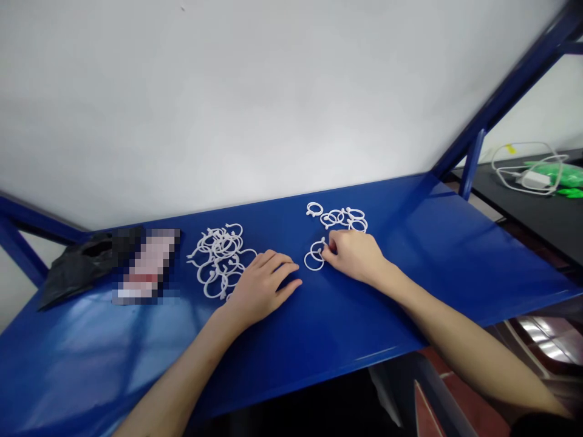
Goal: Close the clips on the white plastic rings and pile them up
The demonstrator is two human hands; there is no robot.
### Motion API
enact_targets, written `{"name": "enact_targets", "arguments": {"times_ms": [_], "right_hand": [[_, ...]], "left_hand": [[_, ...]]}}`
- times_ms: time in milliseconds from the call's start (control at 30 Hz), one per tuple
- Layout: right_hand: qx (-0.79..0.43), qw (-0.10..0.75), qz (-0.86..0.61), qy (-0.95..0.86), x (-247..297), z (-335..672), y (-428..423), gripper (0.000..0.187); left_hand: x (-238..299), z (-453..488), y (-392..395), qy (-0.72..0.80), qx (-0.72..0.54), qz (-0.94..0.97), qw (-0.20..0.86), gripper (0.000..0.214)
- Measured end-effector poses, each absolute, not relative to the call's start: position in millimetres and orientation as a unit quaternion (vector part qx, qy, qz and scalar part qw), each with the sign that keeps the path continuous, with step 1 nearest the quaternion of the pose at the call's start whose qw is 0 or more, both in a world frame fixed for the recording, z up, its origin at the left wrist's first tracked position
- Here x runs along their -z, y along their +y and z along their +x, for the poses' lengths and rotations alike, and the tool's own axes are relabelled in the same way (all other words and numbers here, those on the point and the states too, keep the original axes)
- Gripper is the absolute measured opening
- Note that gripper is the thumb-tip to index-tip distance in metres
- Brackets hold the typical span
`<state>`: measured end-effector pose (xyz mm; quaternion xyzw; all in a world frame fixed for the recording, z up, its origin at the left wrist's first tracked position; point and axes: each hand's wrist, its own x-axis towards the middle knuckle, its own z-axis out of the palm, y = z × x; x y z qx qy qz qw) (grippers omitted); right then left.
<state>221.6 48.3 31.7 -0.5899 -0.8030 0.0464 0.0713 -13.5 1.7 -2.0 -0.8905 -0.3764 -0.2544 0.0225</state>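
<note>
On the blue tabletop, my right hand [353,252] has its fingers curled in a pinch at the edge of a white plastic shower curtain ring [312,261]. A second ring overlaps it at the fingertips. Just behind this hand lies a loose group of several similar rings [337,216]. My left hand [262,282] rests palm down with its fingers stretched out and apart, holding nothing. It partly covers the right side of a larger tangled pile of white rings [218,255]; some of these rings hang open at their knobbed ends.
A black plastic bag [82,261] and a blurred flat packet [148,264] lie at the left of the blue table [319,328]. Behind stands a white wall [273,109]. Blue frame posts flank the table. On a dark table at right sit a white charger [535,179] and green plastic.
</note>
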Motion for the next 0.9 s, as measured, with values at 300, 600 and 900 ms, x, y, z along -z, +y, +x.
{"name": "enact_targets", "arguments": {"times_ms": [300, 600, 900], "right_hand": [[-0.053, 0.018, -0.56, -0.827, -21.9, 207.5, 36.6, 0.032], [0.102, 0.153, -0.564, -0.805, -16.7, 241.6, 75.5, 0.028], [0.091, 0.221, -0.486, -0.841, -8.3, 265.6, 98.5, 0.018]], "left_hand": [[20.6, 1.3, 8.1, -0.353, 0.22, -0.905, 0.088, 0.028], [12.8, 3.8, 6.1, -0.37, 0.218, -0.9, 0.076, 0.013], [13.2, -0.5, 3.3, -0.383, 0.223, -0.894, 0.066, 0.017]]}}
